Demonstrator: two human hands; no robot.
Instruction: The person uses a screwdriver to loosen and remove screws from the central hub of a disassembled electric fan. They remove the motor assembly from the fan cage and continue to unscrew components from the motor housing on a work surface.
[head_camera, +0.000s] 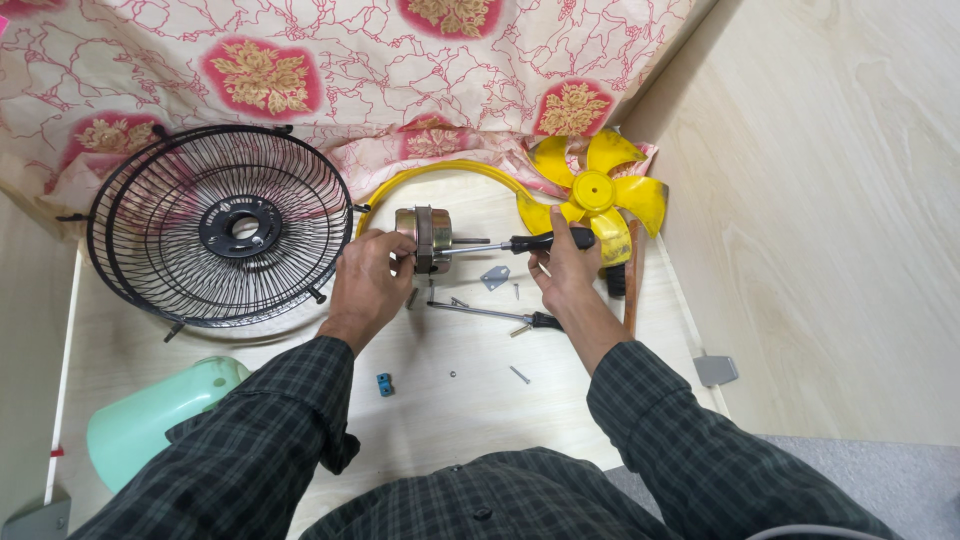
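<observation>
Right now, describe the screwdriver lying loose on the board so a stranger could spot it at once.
Start at the big black wire fan guard on the pale wooden board, then look right to the person's right hand. Just below that hand lies the spare screwdriver, flat among loose screws. Unlike the held screwdriver aimed at the metal motor, no hand grips it.

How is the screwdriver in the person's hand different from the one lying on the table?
The held screwdriver is gripped by the right hand, with its tip at the motor that the left hand steadies. The other screwdriver lies loose on the table, untouched, and looks thinner. Both have dark handles and metal shafts.
</observation>
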